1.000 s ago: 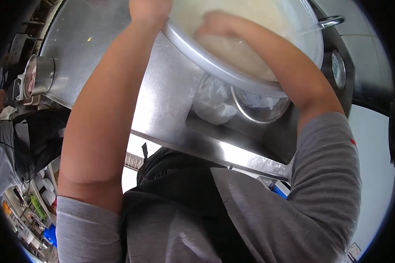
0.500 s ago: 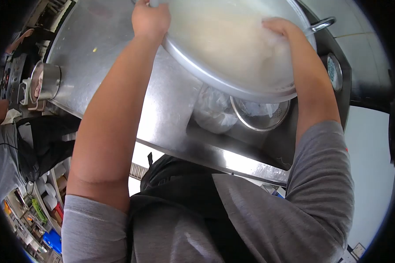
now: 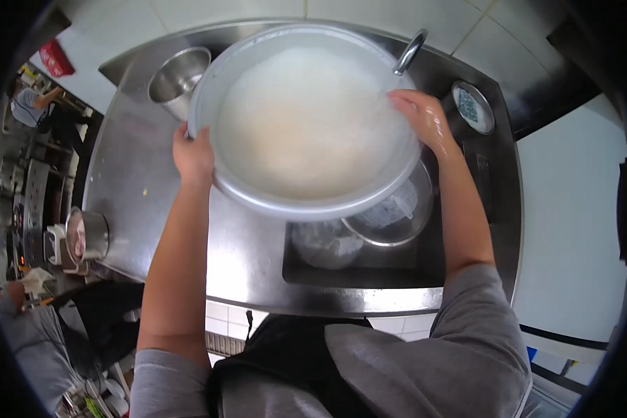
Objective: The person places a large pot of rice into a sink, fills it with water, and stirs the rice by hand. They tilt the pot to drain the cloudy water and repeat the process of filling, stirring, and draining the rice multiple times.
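— How do we hold the basin (image 3: 306,205) well here?

— We judge it heavy: it is full of cloudy water (image 3: 306,118), with what looks like rice under it. So we want one hand on each side of the rim, opposite one another. We also want the rim level, so that nothing slops onto the surface (image 3: 132,188).

— And our hands?

— Our left hand (image 3: 194,157) clamps the left rim. Its fingers (image 3: 182,136) are curled tight on it, and the rim hides their tips. Our right hand (image 3: 426,120) sits on the right rim, fingers (image 3: 403,99) pressed together and hooked over the edge, tips just at the water. Its thumb we cannot see.

— Where is the basin, then?

— In the air between our two hands, above the sink (image 3: 355,268) on the right side of the surface. Its left part hangs over bare steel. The tap (image 3: 409,50) stands just behind our right fingers, near but apart as far as we can tell. Under the basin's near right edge a colander (image 3: 397,212) lies in the sink, with a crumpled bag (image 3: 324,244) beside it.

— Anything to mind?

— A pot (image 3: 177,73) stands near the back left corner, just behind the basin's rim. A small dish (image 3: 472,106) sits at the back right corner, beyond our right hand. We would hold the rim clear of both.
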`<move>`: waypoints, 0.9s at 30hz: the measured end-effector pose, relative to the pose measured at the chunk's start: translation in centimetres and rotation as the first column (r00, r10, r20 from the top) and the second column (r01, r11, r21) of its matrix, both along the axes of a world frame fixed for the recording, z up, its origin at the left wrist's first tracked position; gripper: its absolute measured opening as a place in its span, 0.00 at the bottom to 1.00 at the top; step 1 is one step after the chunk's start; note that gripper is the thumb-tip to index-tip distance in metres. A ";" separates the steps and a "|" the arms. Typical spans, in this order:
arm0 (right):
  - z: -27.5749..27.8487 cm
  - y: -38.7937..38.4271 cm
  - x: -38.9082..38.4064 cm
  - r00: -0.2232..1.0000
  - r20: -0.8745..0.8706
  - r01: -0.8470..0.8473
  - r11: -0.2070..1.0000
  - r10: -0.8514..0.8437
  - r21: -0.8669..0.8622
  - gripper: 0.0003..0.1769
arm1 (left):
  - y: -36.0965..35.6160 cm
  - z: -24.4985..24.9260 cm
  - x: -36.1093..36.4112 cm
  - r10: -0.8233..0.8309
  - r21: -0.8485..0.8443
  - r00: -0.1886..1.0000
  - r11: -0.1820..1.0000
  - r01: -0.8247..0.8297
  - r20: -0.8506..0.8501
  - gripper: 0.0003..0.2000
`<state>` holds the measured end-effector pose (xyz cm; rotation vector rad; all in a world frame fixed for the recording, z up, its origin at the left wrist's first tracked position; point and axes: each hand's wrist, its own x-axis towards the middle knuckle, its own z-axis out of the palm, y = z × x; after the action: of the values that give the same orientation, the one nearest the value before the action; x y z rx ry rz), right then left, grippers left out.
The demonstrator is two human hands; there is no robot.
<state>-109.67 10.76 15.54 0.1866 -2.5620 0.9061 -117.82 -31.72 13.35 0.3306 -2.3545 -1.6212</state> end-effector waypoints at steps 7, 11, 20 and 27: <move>-14.0 12.8 -3.8 0.820 0.396 0.570 0.524 -0.413 -0.633 0.17 | 0.5 1.2 0.7 -0.014 -0.013 0.996 1.000 0.015 0.090 0.21; -21.3 12.9 -9.0 0.925 0.373 0.369 0.062 0.072 -0.927 0.25 | 1.3 2.5 1.2 0.026 -0.091 0.991 0.996 -0.014 0.128 0.22; -13.7 7.5 -7.1 0.881 0.470 0.474 0.136 -0.063 -0.870 0.28 | 0.9 1.6 0.6 0.024 -0.011 0.990 1.000 -0.023 0.138 0.25; -1.8 -1.9 3.6 0.975 0.221 0.221 0.032 0.011 -0.975 0.27 | -0.3 0.7 1.1 -0.075 -0.159 0.991 0.983 0.092 0.106 0.21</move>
<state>-106.09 8.87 13.77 -0.5499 -1.3101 2.4802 -116.71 -32.05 14.09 0.2885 -2.5896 -1.4649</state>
